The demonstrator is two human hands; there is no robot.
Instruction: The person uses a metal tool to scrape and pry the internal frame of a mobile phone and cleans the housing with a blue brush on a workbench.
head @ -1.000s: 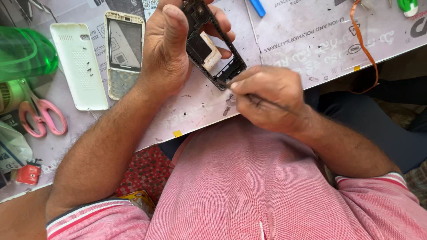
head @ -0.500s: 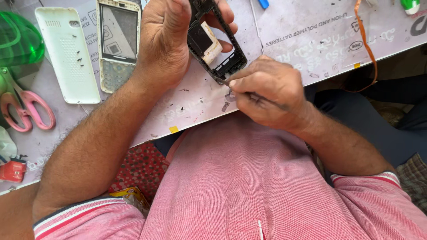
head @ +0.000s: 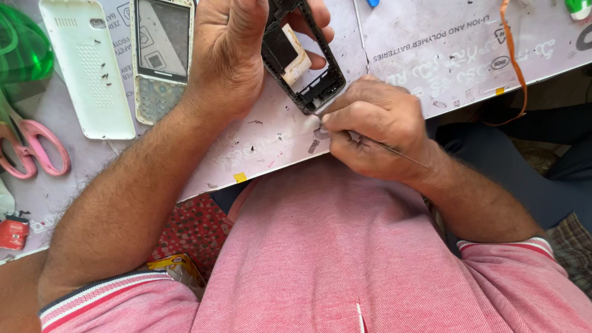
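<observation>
Black phone frame (head: 302, 61) betw. left-hand fingers (head: 317, 37)

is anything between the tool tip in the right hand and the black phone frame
Nothing visible. The right hand pinches a thin metal tool, its tip at the lower corner of the black phone frame, gripped by the left hand.

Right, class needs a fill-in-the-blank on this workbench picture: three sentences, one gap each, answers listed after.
1. The left hand grips a black phone frame, while the right hand pinches a thin metal ____ against its lower edge.
2. The scissors at the left edge have ____ handles.
3. The white back cover lies to the ____ of the keypad phone front in the picture.

Missing words: tool; pink; left
</observation>
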